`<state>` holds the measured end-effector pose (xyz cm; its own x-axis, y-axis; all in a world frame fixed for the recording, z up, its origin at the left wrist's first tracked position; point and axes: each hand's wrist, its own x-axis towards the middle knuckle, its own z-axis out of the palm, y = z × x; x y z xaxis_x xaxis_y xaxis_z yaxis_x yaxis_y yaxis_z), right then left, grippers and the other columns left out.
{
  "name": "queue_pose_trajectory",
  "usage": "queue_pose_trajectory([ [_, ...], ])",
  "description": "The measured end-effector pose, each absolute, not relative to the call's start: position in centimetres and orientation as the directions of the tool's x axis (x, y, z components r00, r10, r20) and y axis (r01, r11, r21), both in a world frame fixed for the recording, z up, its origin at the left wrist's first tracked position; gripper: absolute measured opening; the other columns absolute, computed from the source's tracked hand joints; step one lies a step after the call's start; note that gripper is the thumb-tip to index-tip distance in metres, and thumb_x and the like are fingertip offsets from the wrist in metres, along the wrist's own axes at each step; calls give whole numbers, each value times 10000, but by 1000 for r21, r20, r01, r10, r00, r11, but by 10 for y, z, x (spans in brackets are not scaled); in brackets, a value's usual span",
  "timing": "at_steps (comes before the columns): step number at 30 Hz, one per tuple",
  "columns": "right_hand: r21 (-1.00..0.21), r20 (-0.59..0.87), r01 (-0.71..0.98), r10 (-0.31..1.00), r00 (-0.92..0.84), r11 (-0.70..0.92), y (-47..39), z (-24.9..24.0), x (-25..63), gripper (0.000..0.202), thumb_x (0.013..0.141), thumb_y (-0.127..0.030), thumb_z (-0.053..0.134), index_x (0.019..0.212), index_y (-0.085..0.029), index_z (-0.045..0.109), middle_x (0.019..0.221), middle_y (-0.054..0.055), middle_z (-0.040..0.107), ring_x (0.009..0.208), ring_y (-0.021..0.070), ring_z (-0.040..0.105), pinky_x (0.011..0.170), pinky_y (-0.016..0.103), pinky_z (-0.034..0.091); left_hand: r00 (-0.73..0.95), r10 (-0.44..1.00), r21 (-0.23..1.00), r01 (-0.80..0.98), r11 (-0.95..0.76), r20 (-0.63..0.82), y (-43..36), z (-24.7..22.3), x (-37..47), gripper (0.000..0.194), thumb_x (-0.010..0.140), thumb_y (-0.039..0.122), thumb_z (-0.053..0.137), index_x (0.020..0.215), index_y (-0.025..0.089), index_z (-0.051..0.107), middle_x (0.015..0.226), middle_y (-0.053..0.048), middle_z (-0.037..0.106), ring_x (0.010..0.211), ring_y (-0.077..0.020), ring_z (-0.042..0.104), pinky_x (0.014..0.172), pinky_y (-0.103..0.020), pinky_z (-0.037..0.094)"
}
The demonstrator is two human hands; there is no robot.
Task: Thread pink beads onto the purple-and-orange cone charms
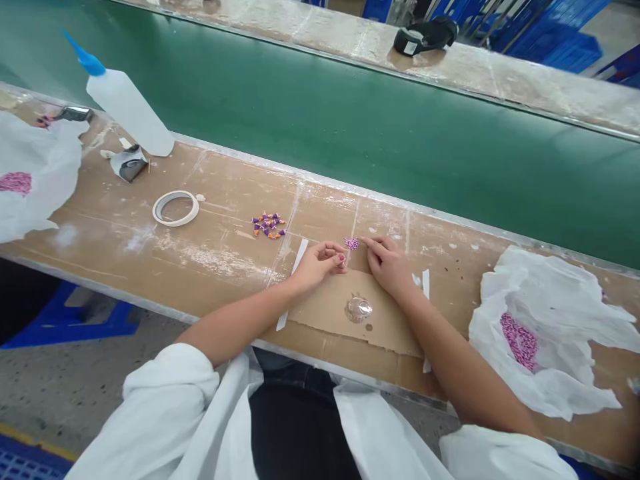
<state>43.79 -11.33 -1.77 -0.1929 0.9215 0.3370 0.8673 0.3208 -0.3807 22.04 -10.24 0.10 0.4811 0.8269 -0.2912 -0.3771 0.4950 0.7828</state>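
Note:
My left hand (320,265) is closed in a pinch, thumb against fingertips; a small whitish-pink bit shows there, too small to name. Just beyond it is a small pile of pink and purple beads (351,244). My right hand (389,264) rests on the other side of this pile, its index finger stretched to the beads' edge and the other fingers curled under. Between my forearms lies a cardboard sheet (315,303), held by white tape strips at its sides. On it sits a clear, shiny blob or small dish (359,308); which one I cannot tell.
Small purple-and-orange pieces (269,225) lie left of my hands, beside a tape roll (176,209). A white bottle with blue nozzle (129,110) leans farther left. White crumpled sheets with pink beads lie right (550,293) and far left (45,167). A green belt (320,113) runs behind.

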Motion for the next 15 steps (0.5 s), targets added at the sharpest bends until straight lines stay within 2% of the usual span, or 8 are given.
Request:
queue_pose_trajectory([
  [7,-332,343,869,905,-250,366,-114,-16,439,351,979,-196,402,1127,-205,720,1037,115,620,958,259,605,766,376,520,489,812,773,-362,521,-318,-101,4,221,415,636,382,870,857,139,615,774,22,605,712,-91,614,799,-347,546],
  [12,-465,309,825,932,-189,322,-117,-13,447,310,995,-266,427,1035,-209,729,1052,103,646,973,255,629,803,388,539,480,805,762,-355,541,-349,-100,4,220,391,639,348,866,848,136,612,751,21,605,704,-88,606,769,-325,547],
  [15,-492,303,820,940,-154,293,-118,-12,451,302,1014,-312,435,1017,-216,722,1027,88,662,936,243,644,810,384,548,483,799,757,-351,552,-359,-100,6,219,356,665,317,850,851,140,603,761,24,605,702,-80,603,788,-329,549],
])
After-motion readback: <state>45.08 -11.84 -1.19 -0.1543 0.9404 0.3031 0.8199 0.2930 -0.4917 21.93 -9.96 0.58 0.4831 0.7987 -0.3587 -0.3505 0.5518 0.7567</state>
